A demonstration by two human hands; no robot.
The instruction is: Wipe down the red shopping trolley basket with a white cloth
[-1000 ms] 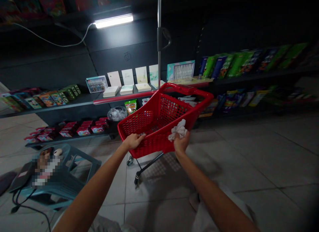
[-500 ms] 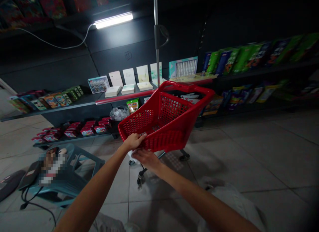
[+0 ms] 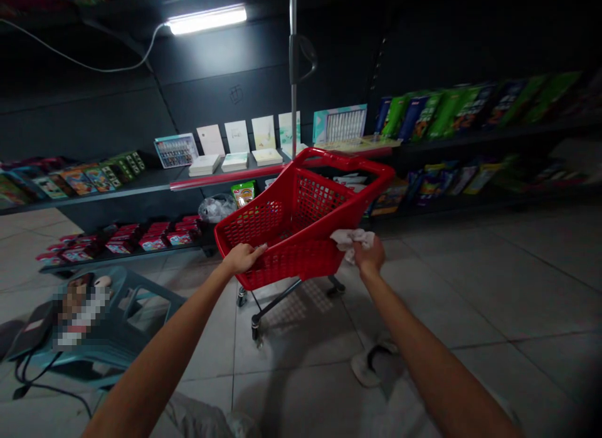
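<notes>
A small red plastic shopping cart [image 3: 301, 218] on wheels stands on the tiled floor in front of me. My left hand [image 3: 242, 258] is closed over the near left rim of its basket. My right hand [image 3: 369, 257] grips a crumpled white cloth [image 3: 352, 239] and presses it against the outside of the basket's near right corner. The basket's inside looks mostly empty, as far as I can see.
Dark shelves [image 3: 141, 186] with cards, paint sets and colourful packets run along the wall behind the cart. A teal plastic stool [image 3: 126, 312] with things on it stands at lower left, cables beside it. A sandal [image 3: 369, 363] lies on the floor near my right arm.
My right hand with the cloth went from the basket's right corner down under its near edge, then back to the right corner. My left hand stayed on the rim.
</notes>
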